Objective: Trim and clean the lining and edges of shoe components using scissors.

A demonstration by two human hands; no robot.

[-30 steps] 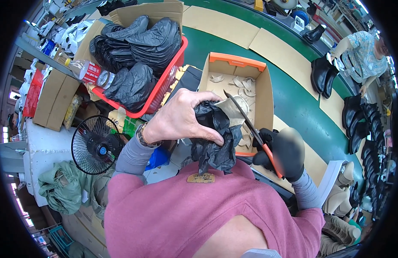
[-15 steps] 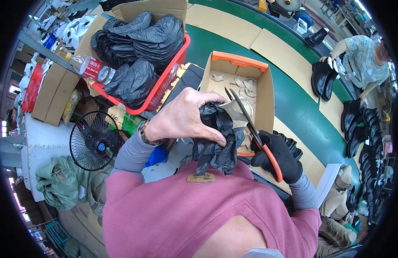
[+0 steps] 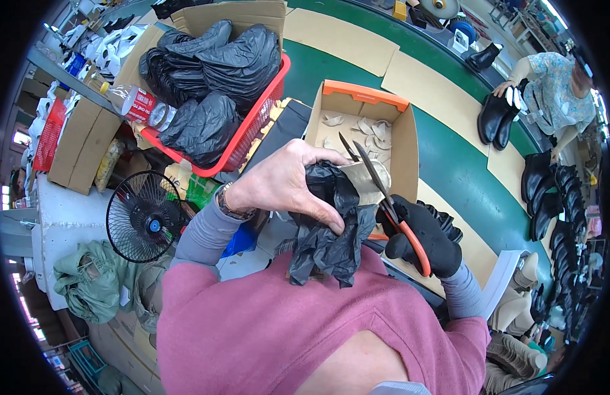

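My left hand [image 3: 278, 184] is bare and closed around a crumpled black plastic wrapping [image 3: 331, 230]. A pale beige piece [image 3: 365, 181] sticks out of the wrapping; what kind of piece it is I cannot tell. My right hand [image 3: 426, 240], in a black glove, grips scissors [image 3: 415, 249] with orange-red handles. Their dark blades stand apart at the beige piece, one passing over its right side. Just beyond my hands lies an open cardboard box [image 3: 405, 141] with an orange rim. Several curved beige offcuts [image 3: 374, 131] lie in it.
At the left, a red basket [image 3: 252, 128] holds black plastic-wrapped bundles [image 3: 212, 66] and a plastic bottle [image 3: 143, 105]. A black fan [image 3: 145, 216] stands below it. Cardboard sheets [image 3: 443, 108] cover parts of the green table [image 3: 463, 171]. Another person [image 3: 558, 89] handles black boots [image 3: 497, 118] at the right.
The scissor blades have spread wider around the beige piece. The black wrapping hangs lower and more of it shows toward my chest. My left hand has shifted only slightly.
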